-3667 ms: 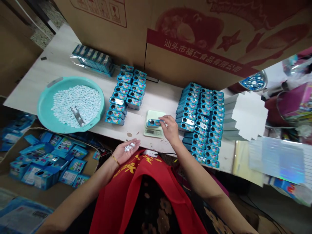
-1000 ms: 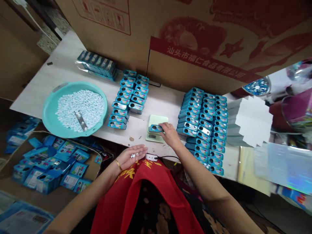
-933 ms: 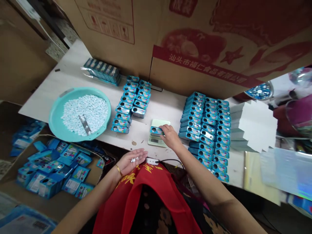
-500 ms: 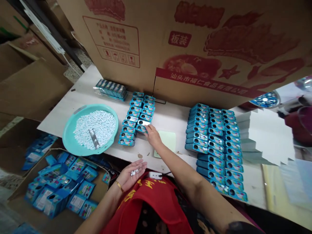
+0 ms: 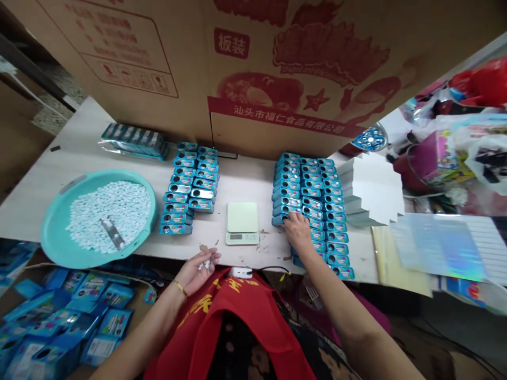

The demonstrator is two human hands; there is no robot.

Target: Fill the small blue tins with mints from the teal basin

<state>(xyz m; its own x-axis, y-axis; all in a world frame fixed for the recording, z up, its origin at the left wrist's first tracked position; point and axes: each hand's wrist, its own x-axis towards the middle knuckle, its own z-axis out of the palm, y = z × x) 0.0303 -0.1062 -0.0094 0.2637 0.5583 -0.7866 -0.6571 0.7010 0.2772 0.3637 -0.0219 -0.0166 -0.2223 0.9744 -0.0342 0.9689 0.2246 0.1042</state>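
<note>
Since the blue box (image 5: 279, 220) pokes out from under the right hand (image 5: 298, 232), I can't tell if it's actually gripped. Left hand (image 5: 194, 275) kinda cradles white tablets (image 5: 204, 265) by the desk's (image 5: 253, 177) near edge; scale (image 5: 242, 217) between them, bowl (image 5: 50, 232) farther left.

White pellets (image 5: 204, 265) are lying loose in a small cluster on the upturned left hand (image 5: 198, 270), lower frame, left of centre. Blue printed tin (image 5: 278, 220) is standing right of centre, top facing up, right hand (image 5: 298, 231) partly covering it.
</note>
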